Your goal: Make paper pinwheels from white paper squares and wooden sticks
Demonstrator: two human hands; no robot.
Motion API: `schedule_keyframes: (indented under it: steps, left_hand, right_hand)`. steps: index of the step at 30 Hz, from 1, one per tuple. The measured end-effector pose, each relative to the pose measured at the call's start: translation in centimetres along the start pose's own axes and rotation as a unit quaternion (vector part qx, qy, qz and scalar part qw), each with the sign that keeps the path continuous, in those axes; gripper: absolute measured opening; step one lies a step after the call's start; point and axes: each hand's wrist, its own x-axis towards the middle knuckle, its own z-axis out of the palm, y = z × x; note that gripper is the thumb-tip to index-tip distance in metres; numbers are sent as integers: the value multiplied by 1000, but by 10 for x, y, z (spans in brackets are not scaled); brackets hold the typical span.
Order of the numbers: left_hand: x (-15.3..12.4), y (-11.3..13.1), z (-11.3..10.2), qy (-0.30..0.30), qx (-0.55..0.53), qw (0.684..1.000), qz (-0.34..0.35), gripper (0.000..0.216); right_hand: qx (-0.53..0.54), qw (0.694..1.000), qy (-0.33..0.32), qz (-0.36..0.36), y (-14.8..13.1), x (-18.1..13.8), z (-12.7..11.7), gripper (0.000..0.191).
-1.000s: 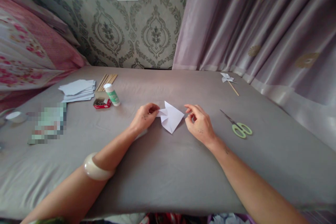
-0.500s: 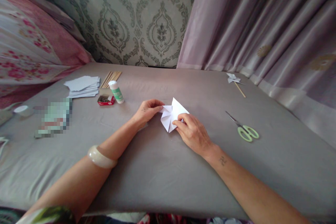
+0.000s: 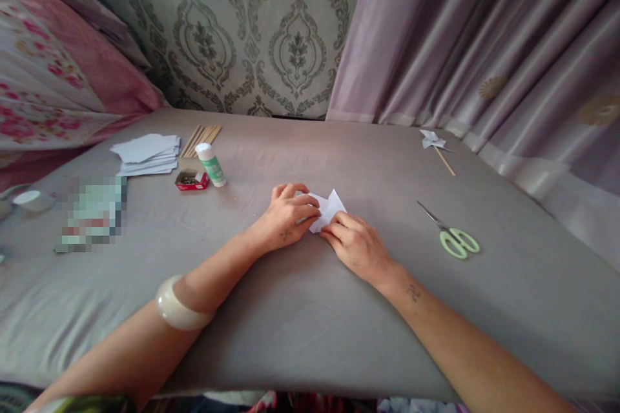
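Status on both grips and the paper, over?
Left grip covering part of folded white paper; right grip pinching its near side. Scissors off right, not in the way.

The left hand [image 3: 290, 216] and right hand [image 3: 356, 242] crowd the white paper [image 3: 330, 208], but its far side is open. There's room between the right hand and the scissors [image 3: 451, 236]. A tube [image 3: 212, 166] and red box [image 3: 194, 185] block the sticks [image 3: 208, 135].
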Motion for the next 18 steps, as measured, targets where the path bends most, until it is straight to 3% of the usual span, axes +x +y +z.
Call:
schedule_keyframes:
  steps: [2, 6, 18]
  left_hand:
    - [-2, 2, 0, -45, 5, 998, 41, 25]
    - [-3, 1, -3, -93, 11, 994, 59, 30]
    - [-3, 0, -4, -71, 5, 991, 117, 24]
  right_hand:
    - [21, 1000, -11, 18, 0, 0, 0, 19]
    - [47, 998, -28, 43, -2, 0, -3, 19]
    - [170, 974, 28, 146, 4, 3, 5, 16]
